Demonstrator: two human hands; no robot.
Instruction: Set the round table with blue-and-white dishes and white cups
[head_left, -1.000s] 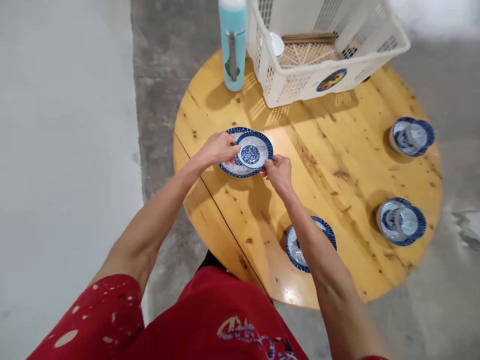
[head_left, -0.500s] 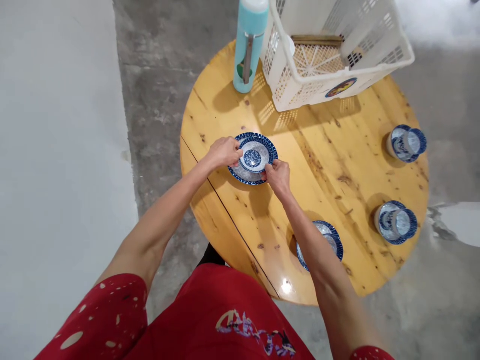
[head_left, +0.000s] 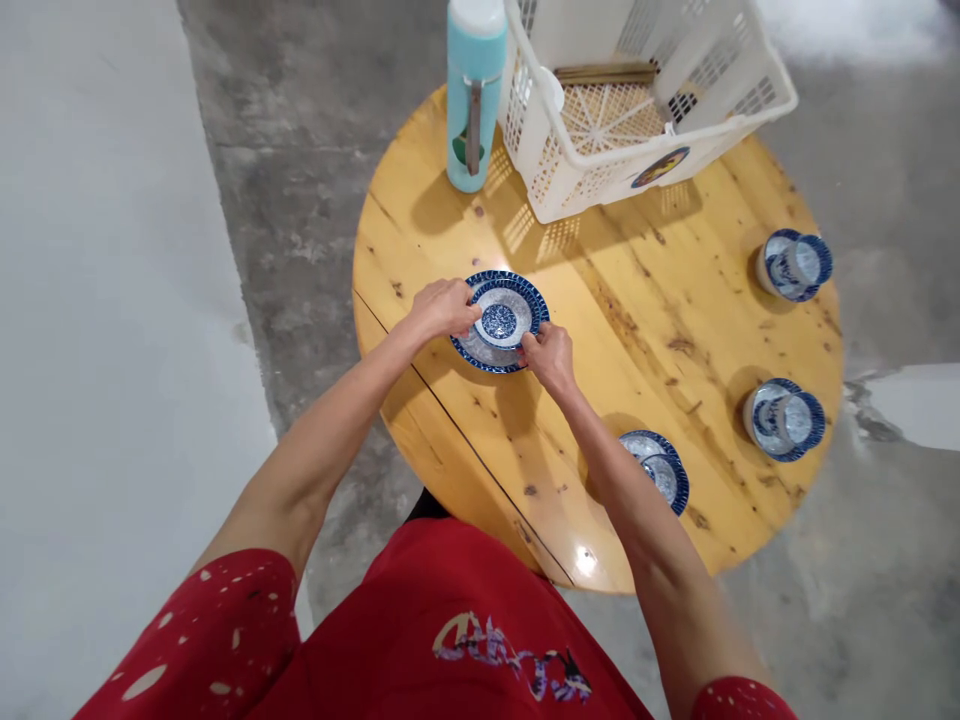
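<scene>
A small blue-and-white saucer lies over a larger blue-patterned plate near the table's left side. My left hand pinches the saucer's left rim, thumb and fingers closed on it. From the lower right, my right hand grips the opposite rim in the same way. Whether the saucer rests on the plate or hangs just above it I cannot tell. Partly hidden behind my right forearm is another patterned plate with a smaller dish on it.
The round wooden table carries a white plastic basket at the back, with thin sticks inside. A turquoise flask stands beside it. Two blue-and-white stacks, an upper one and a lower one, sit near the right edge.
The view has shifted a little, so the basket, flask and table appear further left. Both hands keep hold of the saucer, which lies almost the same over the plate.
</scene>
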